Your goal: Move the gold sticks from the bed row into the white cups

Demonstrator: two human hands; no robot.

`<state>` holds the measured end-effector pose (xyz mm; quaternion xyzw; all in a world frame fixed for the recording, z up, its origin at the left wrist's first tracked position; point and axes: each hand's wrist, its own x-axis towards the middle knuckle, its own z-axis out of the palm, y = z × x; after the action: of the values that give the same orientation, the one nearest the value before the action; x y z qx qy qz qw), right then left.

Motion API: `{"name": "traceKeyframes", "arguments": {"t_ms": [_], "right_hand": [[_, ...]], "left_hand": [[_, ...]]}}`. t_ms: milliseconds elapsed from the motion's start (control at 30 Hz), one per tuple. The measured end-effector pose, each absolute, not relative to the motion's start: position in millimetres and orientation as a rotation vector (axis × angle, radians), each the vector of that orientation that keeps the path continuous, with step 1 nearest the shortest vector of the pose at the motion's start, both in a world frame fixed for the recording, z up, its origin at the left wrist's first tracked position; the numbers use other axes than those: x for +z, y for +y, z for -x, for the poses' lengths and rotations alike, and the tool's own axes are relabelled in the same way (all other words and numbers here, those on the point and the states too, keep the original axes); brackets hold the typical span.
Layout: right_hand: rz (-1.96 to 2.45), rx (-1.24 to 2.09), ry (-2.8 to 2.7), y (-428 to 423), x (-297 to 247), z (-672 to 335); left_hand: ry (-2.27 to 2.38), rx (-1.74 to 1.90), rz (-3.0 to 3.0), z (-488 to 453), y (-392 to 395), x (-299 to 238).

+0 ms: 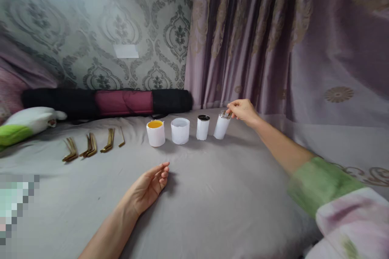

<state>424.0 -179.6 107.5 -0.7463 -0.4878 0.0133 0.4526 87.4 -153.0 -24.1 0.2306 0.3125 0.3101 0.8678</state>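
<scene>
My right hand (243,112) pinches the rim of a slim white-wrapped jar (221,127), which leans to the right. Something brownish shows by the fingertips at its glass mouth, too small to make out. Left of it stand a slim white container with a dark inside (202,129), a wide white cup (180,132) and a wide white cup with a yellow inside (156,136). My left hand (151,188) rests palm up in front of them, fingers loosely bent, with nothing in it.
Brass-coloured L-shaped rods, like hex keys, lie in several bundles (88,145) at the left, plus a single rod (122,137). Behind are a black and maroon roll (123,102), a plush toy (27,123) and a curtain (237,40). Grey cloth (227,194) covers the surface.
</scene>
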Motion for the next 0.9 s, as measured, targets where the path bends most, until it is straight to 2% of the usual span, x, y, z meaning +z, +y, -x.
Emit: {"name": "traceKeyframes", "arguments": {"t_ms": [500, 900], "right_hand": [[1.687, 0.192, -1.247, -185.8, 105.9, -363.5], [1.564, 0.527, -1.312, -179.6, 65.7, -303.9]], "left_hand": [[0.632, 0.647, -0.446, -86.8, -154.8, -20.0], [0.608, 0.654, -0.415, -84.0, -149.6, -23.4]]}}
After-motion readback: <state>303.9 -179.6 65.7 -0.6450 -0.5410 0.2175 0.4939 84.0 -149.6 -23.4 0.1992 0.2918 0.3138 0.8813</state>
